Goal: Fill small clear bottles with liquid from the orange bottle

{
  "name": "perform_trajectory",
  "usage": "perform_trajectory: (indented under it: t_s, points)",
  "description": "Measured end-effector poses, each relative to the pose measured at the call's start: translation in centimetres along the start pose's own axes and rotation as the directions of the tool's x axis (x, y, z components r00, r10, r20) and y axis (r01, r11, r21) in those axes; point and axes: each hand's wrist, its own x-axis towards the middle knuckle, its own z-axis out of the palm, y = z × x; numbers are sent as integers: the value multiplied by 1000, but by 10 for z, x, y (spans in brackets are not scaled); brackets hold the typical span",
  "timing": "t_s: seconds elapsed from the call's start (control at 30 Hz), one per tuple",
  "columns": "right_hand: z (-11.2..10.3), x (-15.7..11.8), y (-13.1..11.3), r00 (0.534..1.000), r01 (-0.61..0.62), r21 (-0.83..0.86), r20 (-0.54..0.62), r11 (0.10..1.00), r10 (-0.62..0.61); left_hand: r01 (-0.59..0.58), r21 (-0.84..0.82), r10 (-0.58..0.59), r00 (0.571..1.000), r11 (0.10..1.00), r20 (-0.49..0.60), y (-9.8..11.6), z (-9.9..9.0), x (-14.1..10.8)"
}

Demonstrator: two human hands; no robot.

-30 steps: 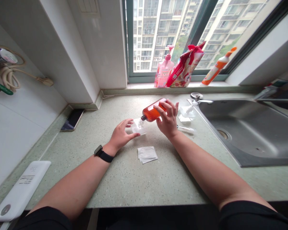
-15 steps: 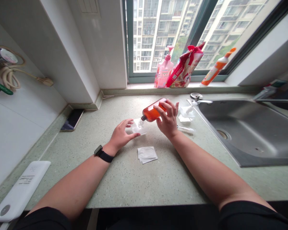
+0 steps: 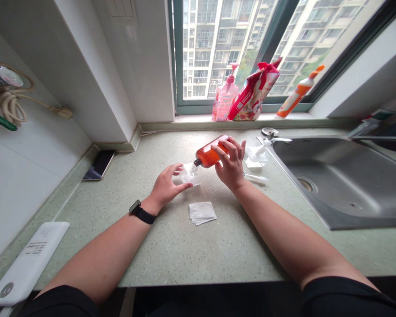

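My right hand [image 3: 230, 166] is wrapped around a bottle [image 3: 206, 155] of orange-red liquid. The bottle is tilted, its dark neck pointing down to the left. Just below the mouth is a small translucent white container [image 3: 194, 179], steadied between the thumb and fingers of my left hand [image 3: 166, 185]. Something clear shows between the mouth and the container; I cannot make out whether it is flowing liquid. A folded white paper [image 3: 202, 212] lies on the counter nearer to me. Behind my right hand are a white pump top [image 3: 262, 149] and a clear tube-like piece [image 3: 256, 178].
A steel sink [image 3: 343, 222] fills the right side. A phone [image 3: 99, 165] and a white flat device [image 3: 29, 262] lie at the left. On the window sill stand a pink pump bottle [image 3: 225, 101], a red packet [image 3: 254, 94] and an orange-and-white bottle [image 3: 296, 97].
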Motion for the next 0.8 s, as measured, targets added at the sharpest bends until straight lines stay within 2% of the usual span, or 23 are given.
perform_trajectory:
  t_s: [0.17, 0.4, 0.8]
  points:
    - [-1, 1, -1, 1000, 1, -22, -1, 1000, -1, 6, -1, -6, 1000, 1000, 0, 1, 0, 0]
    - [-1, -1, 2, 1000, 7, 34, 8, 999, -7, 4, 1, -4, 1000, 1000, 3, 1, 0, 0]
    - [-1, 0, 0, 999, -15, -29, 32, 999, 16, 4, -3, -4, 1000, 1000, -5, -1, 1, 0]
